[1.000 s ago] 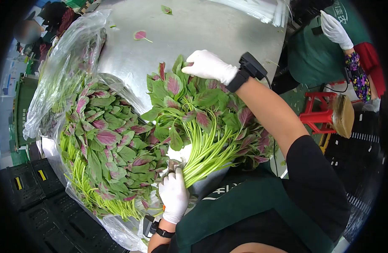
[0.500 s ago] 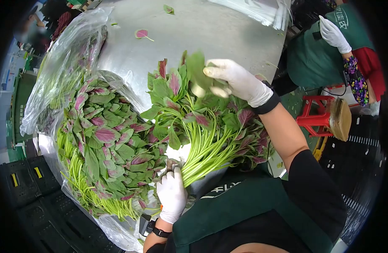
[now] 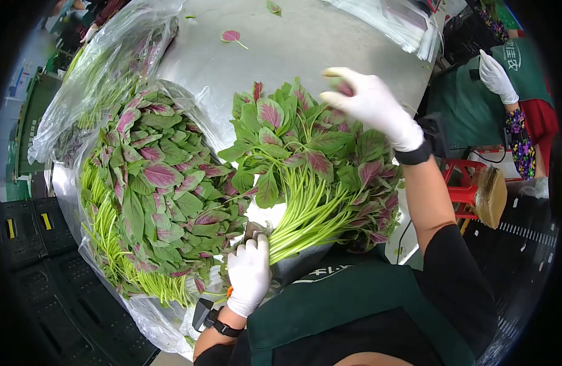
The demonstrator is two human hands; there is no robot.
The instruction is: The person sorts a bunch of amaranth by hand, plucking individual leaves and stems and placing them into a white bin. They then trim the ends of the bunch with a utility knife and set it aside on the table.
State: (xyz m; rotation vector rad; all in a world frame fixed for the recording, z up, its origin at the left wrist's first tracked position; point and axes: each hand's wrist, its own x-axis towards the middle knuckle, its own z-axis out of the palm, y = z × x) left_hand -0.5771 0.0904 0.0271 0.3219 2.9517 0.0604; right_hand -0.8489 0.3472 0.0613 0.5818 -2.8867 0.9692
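At the left edge of the tabletop [image 3: 305, 43] the big heap of amaranth [image 3: 152, 195] lies in its open plastic bag [image 3: 110, 55], unmoved from a second ago. My left hand [image 3: 249, 276] keeps its closed grip round the stem ends of the bunch [image 3: 305, 165] near the front edge, so the bunch fans out from my fist as before. What has changed is my right hand [image 3: 369, 100]: a second ago it rested on the leaf tips, and now it has lifted off toward the right edge, fingers pinched on a small reddish scrap (a culled leaf, I think; it is blurred). So I judge that I am picking bad leaves out of the held bunch. White characters are printed on my green apron [image 3: 354, 305] and on the co-worker's apron [image 3: 513, 55] at the far right, too partial to read.
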